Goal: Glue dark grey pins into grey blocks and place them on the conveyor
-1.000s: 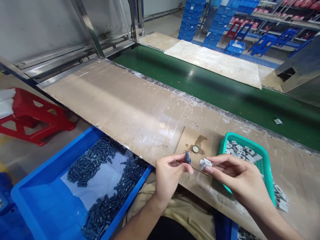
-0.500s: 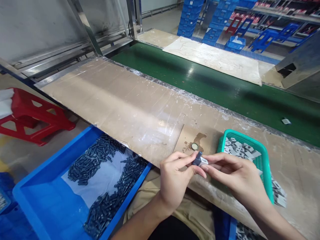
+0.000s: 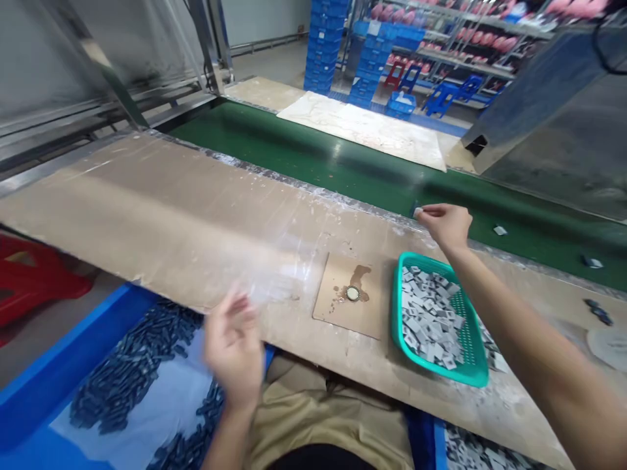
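My right hand (image 3: pixel 448 225) reaches out to the near edge of the green conveyor belt (image 3: pixel 304 153). Its fingertips pinch a small grey-and-dark plastic part (image 3: pixel 417 211). Blurred by motion, my left hand (image 3: pixel 234 349) hovers above the right rim of the blue bin, fingers loosely apart and holding nothing. Dark stick-like pieces (image 3: pixel 117 385) lie in heaps on a white sheet in that blue bin (image 3: pixel 29 375). A green basket (image 3: pixel 473 369) full of small grey-white blocks (image 3: pixel 431 320) stands on the table below my right forearm.
A round cap-like disc (image 3: pixel 353 293) rests on a stained cardboard square (image 3: pixel 337 313). Similar parts lie on the belt, one grey-white piece (image 3: pixel 500 230) and another farther right (image 3: pixel 592 262). Dark pieces (image 3: pixel 598 312) sit on the table at right. A red stool (image 3: pixel 44 281) stands left.
My hands have separated. The right one has carried the part forward to the belt, while the left has moved left towards the blue bin. The view has turned right.
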`<state>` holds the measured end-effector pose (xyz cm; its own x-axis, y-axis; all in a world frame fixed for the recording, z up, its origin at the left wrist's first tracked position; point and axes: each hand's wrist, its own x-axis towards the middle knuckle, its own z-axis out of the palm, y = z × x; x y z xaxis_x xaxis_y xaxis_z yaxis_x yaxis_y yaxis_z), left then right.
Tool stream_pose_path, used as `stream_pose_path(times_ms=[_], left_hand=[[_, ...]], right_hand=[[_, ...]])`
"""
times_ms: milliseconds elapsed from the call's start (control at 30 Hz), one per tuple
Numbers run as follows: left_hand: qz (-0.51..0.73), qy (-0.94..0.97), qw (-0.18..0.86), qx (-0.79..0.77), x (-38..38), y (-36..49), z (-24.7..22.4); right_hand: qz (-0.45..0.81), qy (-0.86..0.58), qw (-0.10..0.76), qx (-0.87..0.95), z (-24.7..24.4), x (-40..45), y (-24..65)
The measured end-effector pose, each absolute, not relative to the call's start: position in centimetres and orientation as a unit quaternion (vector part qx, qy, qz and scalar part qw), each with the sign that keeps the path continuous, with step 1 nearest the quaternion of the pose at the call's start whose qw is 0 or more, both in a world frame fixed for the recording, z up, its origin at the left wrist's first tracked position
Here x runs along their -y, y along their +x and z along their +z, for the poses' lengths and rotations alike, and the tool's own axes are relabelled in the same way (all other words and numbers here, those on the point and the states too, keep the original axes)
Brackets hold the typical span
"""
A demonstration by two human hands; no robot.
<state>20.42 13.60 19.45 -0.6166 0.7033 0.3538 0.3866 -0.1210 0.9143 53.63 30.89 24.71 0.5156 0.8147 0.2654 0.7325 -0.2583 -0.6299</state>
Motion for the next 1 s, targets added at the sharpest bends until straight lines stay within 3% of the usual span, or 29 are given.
stream_pose_path(times_ms=[100,167,267,433,633,1000], left_hand=[[0.618,0.292,-0.007,-0.729,-12.0,14.7,15.4],[0.522,0.324,-0.026,-0.789,-11.3,11.4,11.6],[0.363,0.466,0.043,-0.806,-11.0,8.5,5.9],[0.271,0.558,0.168,-0.767,-12.7,8.9,0.0],[0.230,0.592,0.235,-0.736,-11.9,9.0,-1.0],[0.251,0.504,0.280,-0.778,-11.0,9.0,0.8]], right_hand=[[0.017,-0.812,0.349,0.467,25.1,-33.6,58.1],[0.001,-0.811,0.337,0.479,25.2,-32.9,59.2],[-0.025,-0.786,0.317,0.531,25.0,-29.0,58.5],[0.041,-0.693,0.196,0.693,23.5,-21.6,57.1],[0.021,-0.537,0.048,0.842,21.8,-20.6,58.7],[0.027,-0.564,0.080,0.822,21.3,-20.4,59.3]])
